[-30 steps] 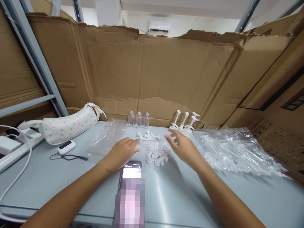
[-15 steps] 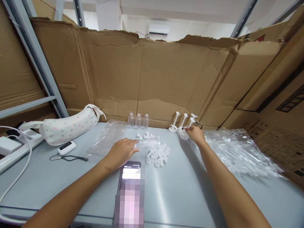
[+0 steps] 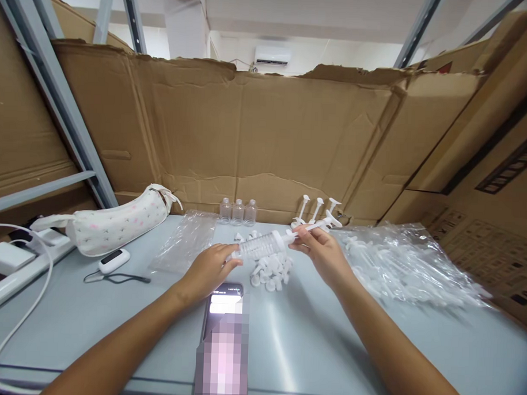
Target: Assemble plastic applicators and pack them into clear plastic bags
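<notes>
My left hand (image 3: 209,267) grips the end of a clear ribbed plastic tube (image 3: 259,246) held a little above the grey table (image 3: 310,337). My right hand (image 3: 320,251) pinches a white plunger (image 3: 316,227) whose tip meets the tube's other end. Under the tube lies a pile of small white caps (image 3: 269,270). Three white plungers (image 3: 317,210) stand upright near the cardboard wall, and three small clear bottles (image 3: 237,211) stand to their left.
A phone (image 3: 222,328) lies on the table near my left wrist. Crinkled clear plastic bags (image 3: 408,263) with more parts lie at the right, another bag (image 3: 182,241) at the left. A white pouch (image 3: 115,221), a small white device (image 3: 113,260) and cables sit far left.
My right hand went to the standing plungers, took one and brought it back to the tube. My left hand lifted the tube off the table.
</notes>
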`<state>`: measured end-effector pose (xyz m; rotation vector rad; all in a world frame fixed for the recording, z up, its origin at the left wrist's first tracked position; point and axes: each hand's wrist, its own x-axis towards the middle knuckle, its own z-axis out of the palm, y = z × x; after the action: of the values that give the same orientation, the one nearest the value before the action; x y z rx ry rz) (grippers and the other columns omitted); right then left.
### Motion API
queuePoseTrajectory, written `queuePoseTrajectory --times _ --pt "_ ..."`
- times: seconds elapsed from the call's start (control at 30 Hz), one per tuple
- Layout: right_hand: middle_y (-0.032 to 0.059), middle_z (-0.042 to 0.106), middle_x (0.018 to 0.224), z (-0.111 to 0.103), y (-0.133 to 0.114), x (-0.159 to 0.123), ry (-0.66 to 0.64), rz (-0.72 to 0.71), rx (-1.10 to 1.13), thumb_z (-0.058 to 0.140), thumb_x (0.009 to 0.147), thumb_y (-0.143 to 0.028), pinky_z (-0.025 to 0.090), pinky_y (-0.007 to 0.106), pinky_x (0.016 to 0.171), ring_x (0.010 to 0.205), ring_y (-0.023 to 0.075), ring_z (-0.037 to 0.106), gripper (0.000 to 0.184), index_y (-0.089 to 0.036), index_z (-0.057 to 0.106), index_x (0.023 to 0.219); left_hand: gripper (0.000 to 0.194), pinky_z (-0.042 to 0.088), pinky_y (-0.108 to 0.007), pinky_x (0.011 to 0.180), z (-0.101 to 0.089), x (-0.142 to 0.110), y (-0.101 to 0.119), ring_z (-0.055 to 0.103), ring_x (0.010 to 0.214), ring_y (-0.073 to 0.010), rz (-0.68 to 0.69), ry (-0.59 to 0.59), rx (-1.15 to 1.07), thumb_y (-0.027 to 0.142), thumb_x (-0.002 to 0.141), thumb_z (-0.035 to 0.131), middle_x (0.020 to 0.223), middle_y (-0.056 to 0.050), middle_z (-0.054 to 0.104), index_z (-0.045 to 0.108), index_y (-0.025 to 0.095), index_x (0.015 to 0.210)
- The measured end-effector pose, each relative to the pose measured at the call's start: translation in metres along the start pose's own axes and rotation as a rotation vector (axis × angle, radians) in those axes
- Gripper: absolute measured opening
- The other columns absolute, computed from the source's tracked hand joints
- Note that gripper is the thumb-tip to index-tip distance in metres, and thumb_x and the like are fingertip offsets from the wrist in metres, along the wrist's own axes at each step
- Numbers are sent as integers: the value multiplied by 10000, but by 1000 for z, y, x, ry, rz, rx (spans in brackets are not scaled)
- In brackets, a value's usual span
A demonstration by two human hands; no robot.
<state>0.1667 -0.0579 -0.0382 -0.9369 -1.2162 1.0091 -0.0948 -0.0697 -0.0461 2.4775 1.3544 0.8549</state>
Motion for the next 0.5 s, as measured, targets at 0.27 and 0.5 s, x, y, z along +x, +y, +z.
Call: queuePoseTrajectory --times 0.27,0.5 --pt "44 675 885 2 3 -15 2 -54 4 678 768 -435 528 363 797 828 188 609 226 -219 703 829 363 520 -340 782 -1 -2 5 633 861 -184 -118 -240 -526 338 888 460 1095 -68 625 484 203 1225" --pt "46 676 990 4 5 -22 -27 -145 4 636 805 -448 492 382 847 922 210 595 222 -263 707 904 466 537 -328 756 3 -4 8 608 914 -187 -125 -292 -782 333 848 547 1178 -76 569 458 231 1294"
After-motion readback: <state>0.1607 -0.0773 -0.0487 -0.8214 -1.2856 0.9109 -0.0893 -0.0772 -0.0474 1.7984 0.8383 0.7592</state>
